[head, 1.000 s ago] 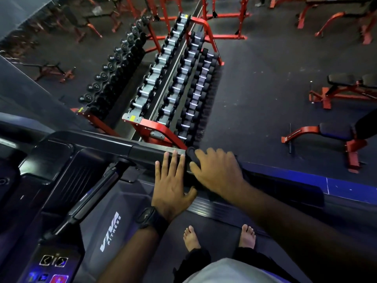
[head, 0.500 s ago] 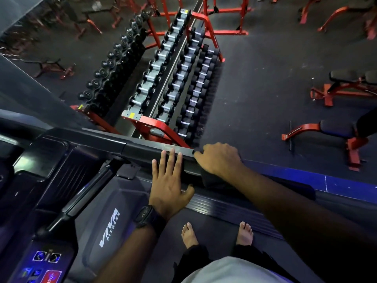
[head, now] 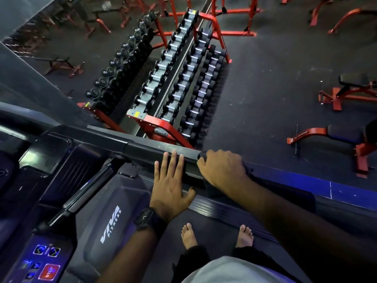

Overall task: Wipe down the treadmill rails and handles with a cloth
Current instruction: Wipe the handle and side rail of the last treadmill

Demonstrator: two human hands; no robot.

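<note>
Where the cloth (head: 212, 188) sits: under the right hand (head: 222, 168), draped over the rail (head: 146, 149); dark fabric, one corner showing past the fingertips, the rest hanging down the rail's inner side.
Rail: black bar on the person's right side of the treadmill, running diagonally across the view from the console (head: 44, 262) end; top face looks dusty or scuffed.
Right hand: fingers curled over the rail top, clenching the cloth against it.
Left hand (head: 171, 184): just beside the right, palm down, fingers straight and slightly spread, tips on the rail top; thumb stretched out towards the cloth. Grasps nothing.
Watch (head: 148, 218): dark, on the left wrist.
Feet (head: 188, 234): bare, on the belt (head: 216, 225), below the hands.
Console: lit buttons lower left, red STOP button (head: 49, 271) among them.
Beyond the rail: red rack (head: 163, 125) with rows of dumbbells (head: 195, 78); red benches (head: 334, 133) to the right on a dark floor.
</note>
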